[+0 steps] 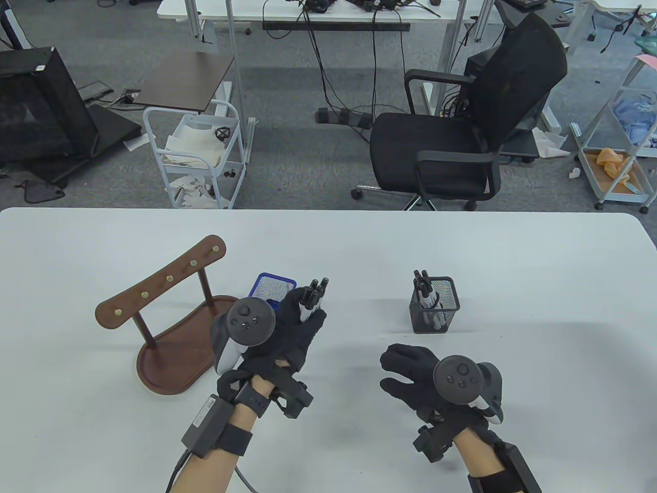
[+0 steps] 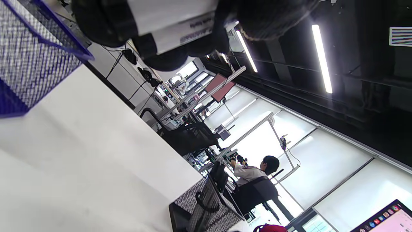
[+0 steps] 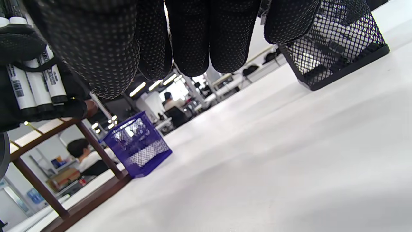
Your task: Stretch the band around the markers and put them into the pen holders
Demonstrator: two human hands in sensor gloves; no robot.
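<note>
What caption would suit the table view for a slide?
Left hand holds banded markers near the blue holder; right hand rests open.

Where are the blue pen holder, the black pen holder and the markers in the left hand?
Blue pen holder (image 3: 136, 149), right wrist view, front mesh wall.
Black pen holder (image 1: 445, 313), table view, front mesh wall.
Markers (image 1: 314, 292), table view, black caps above the left hand (image 1: 287, 334), point on its knuckles.

Open office, swivel chair (image 1: 462, 138), desks (image 1: 328, 10), cabling (image 1: 328, 77)
</note>
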